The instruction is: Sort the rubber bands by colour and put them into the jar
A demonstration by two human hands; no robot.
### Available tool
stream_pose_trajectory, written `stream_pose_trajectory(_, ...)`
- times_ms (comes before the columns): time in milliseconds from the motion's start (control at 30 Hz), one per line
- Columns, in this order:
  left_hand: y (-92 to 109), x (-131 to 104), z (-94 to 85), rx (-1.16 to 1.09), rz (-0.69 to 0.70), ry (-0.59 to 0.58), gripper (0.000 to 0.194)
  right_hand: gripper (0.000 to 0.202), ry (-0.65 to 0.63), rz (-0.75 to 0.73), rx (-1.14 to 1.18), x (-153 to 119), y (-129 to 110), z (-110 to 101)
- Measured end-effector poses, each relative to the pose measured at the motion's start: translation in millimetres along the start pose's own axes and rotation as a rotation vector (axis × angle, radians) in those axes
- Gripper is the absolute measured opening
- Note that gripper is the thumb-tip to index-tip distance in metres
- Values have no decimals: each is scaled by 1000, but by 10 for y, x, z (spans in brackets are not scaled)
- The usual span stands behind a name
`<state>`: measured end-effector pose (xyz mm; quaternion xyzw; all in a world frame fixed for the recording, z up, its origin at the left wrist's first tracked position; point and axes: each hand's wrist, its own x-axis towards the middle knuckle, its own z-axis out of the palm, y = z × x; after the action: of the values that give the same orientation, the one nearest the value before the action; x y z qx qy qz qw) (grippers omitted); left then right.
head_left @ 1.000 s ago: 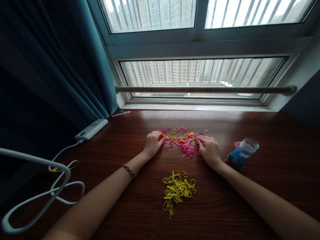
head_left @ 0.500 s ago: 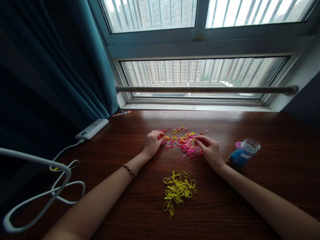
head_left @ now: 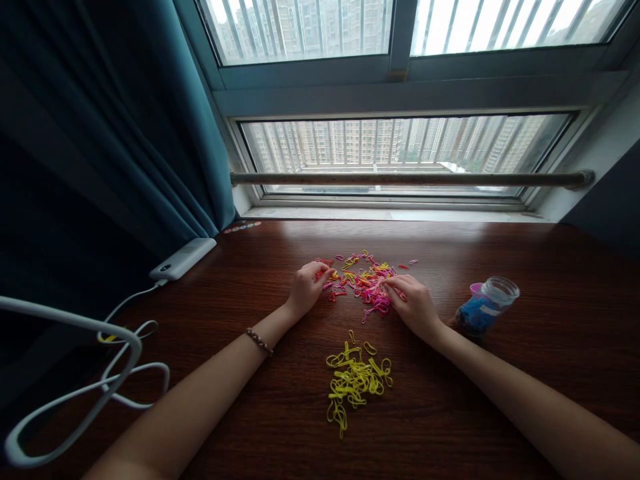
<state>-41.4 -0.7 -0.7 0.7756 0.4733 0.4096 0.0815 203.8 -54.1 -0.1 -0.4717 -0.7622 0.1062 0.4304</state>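
Observation:
A mixed pile of small pink, red and yellow rubber bands (head_left: 377, 287) lies on the brown wooden table. At its left edge is my left hand (head_left: 309, 290), thumb and fingers curled together beside red and yellow bands. My right hand (head_left: 414, 305) reaches into the pile's right side, its fingertips pinched down among the pink bands. What sits between the fingers of either hand is too small to make out. Nearer to me, between my forearms, is a separate heap of yellow rubber bands (head_left: 357, 383), with a loose yellow band (head_left: 351, 337) at its far edge.
Right of my right hand a clear jar (head_left: 483, 310) with blue contents leans tilted, a pink lid (head_left: 476, 288) beside it. A white power strip (head_left: 184, 259) and looped white cable (head_left: 131, 347) are at left, by the blue curtain (head_left: 200, 167). A metal rail (head_left: 410, 179) crosses the window.
My right hand has shifted slightly left and down over the pink bands. One more yellow band now lies at the far edge of the near heap. My left hand has barely moved.

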Motion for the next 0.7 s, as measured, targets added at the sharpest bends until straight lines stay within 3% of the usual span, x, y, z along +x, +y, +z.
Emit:
stream_pose_trajectory(133,258,-80,-32,-96,245,-127,19,22,-86,-10,-195,27,206,25)
stream_pose_trajectory(267,619,-244,-18,-90,589,-400,14,24,-100,2,-280,-3,204,54)
stream_pose_trajectory(400,811,-369,40,-109,855,-473,14,25,-111,27,-293,-15,180,58)
stream_pose_trajectory(567,771,-363,36,-90,834,-504,16,25,-59,74,-243,-6,220,66)
stream_pose_trajectory(700,631,-269,-7,-133,588,-387,20,25,76,135,-150,31,241,50)
